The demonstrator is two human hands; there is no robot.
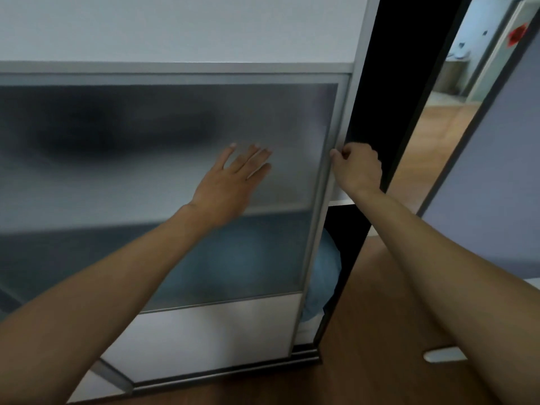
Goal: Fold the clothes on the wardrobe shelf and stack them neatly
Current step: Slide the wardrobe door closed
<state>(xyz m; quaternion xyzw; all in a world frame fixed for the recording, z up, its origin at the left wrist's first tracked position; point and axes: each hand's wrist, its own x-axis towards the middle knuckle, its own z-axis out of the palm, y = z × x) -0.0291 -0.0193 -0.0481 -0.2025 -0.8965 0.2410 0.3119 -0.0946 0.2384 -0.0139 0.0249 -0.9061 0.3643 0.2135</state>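
Door [175, 118] to slide left, off the clothes [324, 273].

At left, pressing flat on the frosted panel with the left hand [230, 182], fingers straight and a little spread. Behind that panel, only blurs: a dark heap [122, 133] high up, blue cloth lower down, bare only in the narrow gap at the right, under the white shelf [340, 197]. Further right, gripping the door's upright edge [328, 206] with the right hand [358, 168], fingers curled round the frame. By judgement, clothes lying left of and beyond the right hand, shut behind the door; hence a sideways pull to the left, across the edge's upright axis. Right hand nearer the gap, so likely first in.
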